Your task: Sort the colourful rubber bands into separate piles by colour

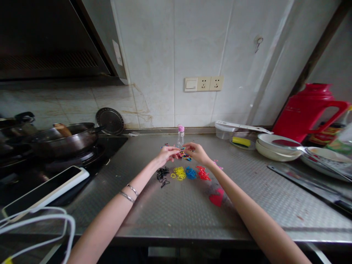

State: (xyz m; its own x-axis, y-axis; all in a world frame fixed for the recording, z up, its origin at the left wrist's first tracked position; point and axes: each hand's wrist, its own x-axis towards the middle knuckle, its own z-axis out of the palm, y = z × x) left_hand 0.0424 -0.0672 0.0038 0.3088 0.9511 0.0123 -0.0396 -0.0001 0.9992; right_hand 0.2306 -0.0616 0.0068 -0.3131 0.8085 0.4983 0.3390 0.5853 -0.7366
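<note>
Both my hands reach out over a steel counter. My left hand and my right hand meet with pinched fingers over a small mixed heap of coloured rubber bands; what exactly each pinches is too small to name. Nearer me lie sorted little piles: black bands, yellow bands, blue bands and red bands. A few pink bands lie by my right wrist. A small clear bottle with a pink cap stands just behind the heap.
A wok sits on the stove at left, with a phone and white cables near the front edge. White bowls, a yellow sponge, a red thermos jug and a knife crowd the right side.
</note>
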